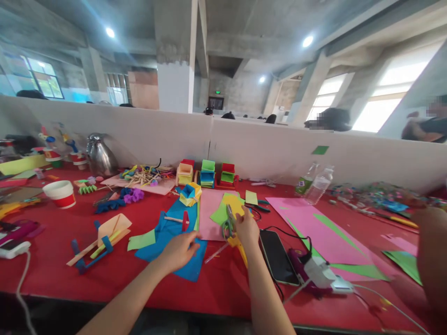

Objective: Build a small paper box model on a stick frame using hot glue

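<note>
My right hand (246, 229) is closed around green-handled scissors (229, 222), blades pointing up over yellow paper (233, 203) and a light green sheet (219, 215). My left hand (179, 250) rests with curled fingers on a blue paper sheet (167, 232), pinching its edge. A small red and wooden piece (181, 219) lies on the blue sheet just beyond my left hand. A pink sheet (213, 209) sits under the yellow and green papers. All of it lies on the red table (52, 265).
A black phone (276, 256) and a glue gun (316, 270) lie right of my right hand. Folded paper boxes (207, 174), a kettle (100, 156), a red-white cup (61, 193), water bottles (314, 184) and a large pink sheet (314, 228) surround. Another person's arm (431, 251) is at right.
</note>
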The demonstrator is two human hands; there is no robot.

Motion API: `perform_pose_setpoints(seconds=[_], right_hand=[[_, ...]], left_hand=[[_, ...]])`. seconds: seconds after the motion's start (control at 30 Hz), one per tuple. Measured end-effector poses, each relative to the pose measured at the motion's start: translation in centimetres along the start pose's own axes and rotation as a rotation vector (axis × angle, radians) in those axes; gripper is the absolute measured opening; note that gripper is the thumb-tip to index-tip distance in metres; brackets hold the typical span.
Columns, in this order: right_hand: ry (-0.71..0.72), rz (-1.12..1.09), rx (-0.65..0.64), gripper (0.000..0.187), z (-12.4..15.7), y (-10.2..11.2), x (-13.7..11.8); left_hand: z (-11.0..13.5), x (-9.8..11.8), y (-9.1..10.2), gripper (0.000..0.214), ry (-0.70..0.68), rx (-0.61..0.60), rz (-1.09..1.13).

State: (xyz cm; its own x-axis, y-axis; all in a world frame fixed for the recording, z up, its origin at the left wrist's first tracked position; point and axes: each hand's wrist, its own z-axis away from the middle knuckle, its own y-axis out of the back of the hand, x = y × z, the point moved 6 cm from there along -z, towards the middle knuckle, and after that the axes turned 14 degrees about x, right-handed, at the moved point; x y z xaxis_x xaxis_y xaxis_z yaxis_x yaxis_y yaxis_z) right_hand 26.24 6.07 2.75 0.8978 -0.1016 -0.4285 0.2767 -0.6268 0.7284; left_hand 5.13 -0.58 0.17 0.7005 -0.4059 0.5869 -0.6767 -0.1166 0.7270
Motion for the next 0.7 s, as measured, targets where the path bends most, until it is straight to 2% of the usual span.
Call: perform_pose_setpoints(seconds=[0.1,0.2,0.3,0.5,0.7], right_hand=[[0.147,0.073,-0.042,0.030,0.1,-0.6,-1.6],[0.282,0.143,-0.117,0.025,0.3,-2.5,-3.6],[0.372,0.214,-0.176,0.024,0.5,-4.7,-4.9],[0.436,0.298,-0.225,0.025,0.2,-6.8,-4.9],[0.423,0.341,-0.230,0.029,-0.3,-7.3,-4.4]], left_hand=[[-2.3,1.3,-2.6,0.039,-0.166,-0.075,-0.084],[-4.5,0.8,-4.6,0.048,-0.175,-0.069,-0.125],[-5.7,-0.2,-6.0,0.045,-0.180,-0.053,-0.142],[-5.5,-1.8,-7.1,0.048,-0.143,0.033,-0.147],[-5.4,-2.0,-7.2,0.045,-0.120,0.018,-0.129]])
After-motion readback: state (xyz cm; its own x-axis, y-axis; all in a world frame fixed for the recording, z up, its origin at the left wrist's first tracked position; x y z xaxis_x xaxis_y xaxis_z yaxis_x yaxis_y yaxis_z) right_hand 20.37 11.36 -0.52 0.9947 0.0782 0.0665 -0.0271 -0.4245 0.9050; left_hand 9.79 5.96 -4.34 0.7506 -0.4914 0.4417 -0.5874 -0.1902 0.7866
